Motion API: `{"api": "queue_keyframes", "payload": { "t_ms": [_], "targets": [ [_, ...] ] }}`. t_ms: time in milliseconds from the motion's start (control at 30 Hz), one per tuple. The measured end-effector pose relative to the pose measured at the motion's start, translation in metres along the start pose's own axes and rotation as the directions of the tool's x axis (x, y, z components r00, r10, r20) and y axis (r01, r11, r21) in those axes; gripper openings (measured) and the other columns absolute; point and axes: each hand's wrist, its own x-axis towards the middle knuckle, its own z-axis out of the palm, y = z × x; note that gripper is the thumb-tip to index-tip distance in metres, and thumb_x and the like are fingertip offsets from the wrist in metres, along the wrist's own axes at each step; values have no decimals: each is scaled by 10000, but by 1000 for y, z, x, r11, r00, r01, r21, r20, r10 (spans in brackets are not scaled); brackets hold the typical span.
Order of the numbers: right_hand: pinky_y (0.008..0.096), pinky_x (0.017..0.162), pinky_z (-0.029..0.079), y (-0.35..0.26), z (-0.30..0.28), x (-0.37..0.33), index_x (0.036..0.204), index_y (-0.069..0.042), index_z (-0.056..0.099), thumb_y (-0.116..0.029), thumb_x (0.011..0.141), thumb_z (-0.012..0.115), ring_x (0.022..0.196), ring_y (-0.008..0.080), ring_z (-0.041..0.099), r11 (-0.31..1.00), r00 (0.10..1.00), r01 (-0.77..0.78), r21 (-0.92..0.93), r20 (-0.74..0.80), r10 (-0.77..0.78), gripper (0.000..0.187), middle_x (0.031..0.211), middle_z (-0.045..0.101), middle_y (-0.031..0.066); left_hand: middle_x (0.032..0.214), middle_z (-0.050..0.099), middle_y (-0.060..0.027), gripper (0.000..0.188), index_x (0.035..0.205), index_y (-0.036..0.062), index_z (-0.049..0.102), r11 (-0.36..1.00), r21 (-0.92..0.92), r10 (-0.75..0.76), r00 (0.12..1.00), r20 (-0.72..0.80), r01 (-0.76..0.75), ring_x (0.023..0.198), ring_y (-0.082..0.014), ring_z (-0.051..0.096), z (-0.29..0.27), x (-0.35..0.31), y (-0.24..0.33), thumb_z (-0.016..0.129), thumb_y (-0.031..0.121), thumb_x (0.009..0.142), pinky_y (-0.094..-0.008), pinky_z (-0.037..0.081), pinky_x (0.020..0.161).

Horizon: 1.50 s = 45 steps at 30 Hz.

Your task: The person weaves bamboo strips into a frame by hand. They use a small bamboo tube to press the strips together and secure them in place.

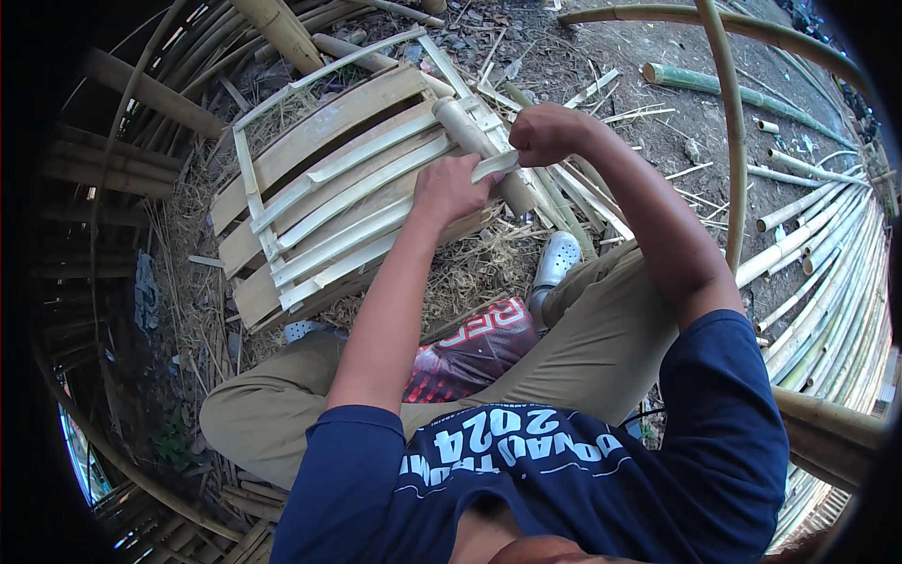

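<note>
A lattice of pale split bamboo strips (366,154) lies over wooden planks (329,122) on the ground before me. My left hand (449,190) is closed around a bamboo strip (495,166) at the lattice's right side. At that strip's right end, my right hand (552,134) is closed in a fist, gripping the end; its fingertips are hidden. Beneath the strip, a short thick bamboo length (470,130) lies slantwise across the lattice's right edge.
Bamboo poles (817,254) are piled along the right, with a green pole (723,91) farther off. An upright bamboo pole (735,150) stands beside my right arm. Shavings (489,263) cover the ground near my clog (558,258). A patterned cloth (474,352) lies between my legs.
</note>
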Motion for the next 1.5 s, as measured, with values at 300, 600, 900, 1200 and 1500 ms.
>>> {"api": "queue_keyframes", "payload": {
  "t_ms": [300, 600, 900, 1200, 1500],
  "targets": [
    [492, 702, 549, -5, 0, -3, 833, -38, 765, -257, 790, 665, 771, 366, 713, 986, 983, -164, 14, 93, 162, 244, 819, 734, 179, 1030, 754, -186, 493, 1094, 106, 734, 1000, -13, 9, 1000, -5, -9, 1053, -377, 708, 1, 1, 0, 634, 564, 941, -509, 536, 925],
    [477, 650, 516, 2, 1, 8, 789, -17, 750, -227, 766, 675, 671, 356, 665, 999, 997, -6, 37, 76, 3, 224, 736, 698, 190, 1060, 750, -179, 496, 1109, 106, 726, 1000, 1, -2, 1000, 13, 2, 1084, -364, 701, 2, 2, -2, 624, 564, 950, -503, 530, 943],
    [469, 612, 483, 3, -3, 2, 755, -24, 696, -274, 840, 698, 631, 327, 640, 985, 980, -123, 117, 169, 102, 264, 706, 667, 158, 1059, 750, -183, 501, 1128, 101, 726, 1000, -1, 15, 1000, 20, -15, 1077, -363, 703, 3, 2, -3, 626, 560, 951, -494, 533, 947],
    [508, 756, 541, -4, 5, -18, 931, 31, 659, -237, 991, 563, 771, 382, 687, 972, 982, -149, 183, 140, 125, 290, 848, 699, 207, 1010, 751, -198, 492, 1095, 86, 737, 1000, -17, 21, 1000, -3, -21, 1032, -372, 713, 2, 0, -3, 649, 544, 939, -498, 547, 920],
    [499, 757, 523, 8, 27, -20, 954, 2, 654, -242, 1000, 545, 777, 374, 679, 863, 982, -189, 468, 80, 172, 272, 822, 685, 205, 997, 752, -196, 487, 1095, 96, 743, 999, -24, 25, 1000, -18, -26, 1010, -368, 720, 4, 0, -4, 659, 546, 930, -493, 556, 895]
  ]
}}
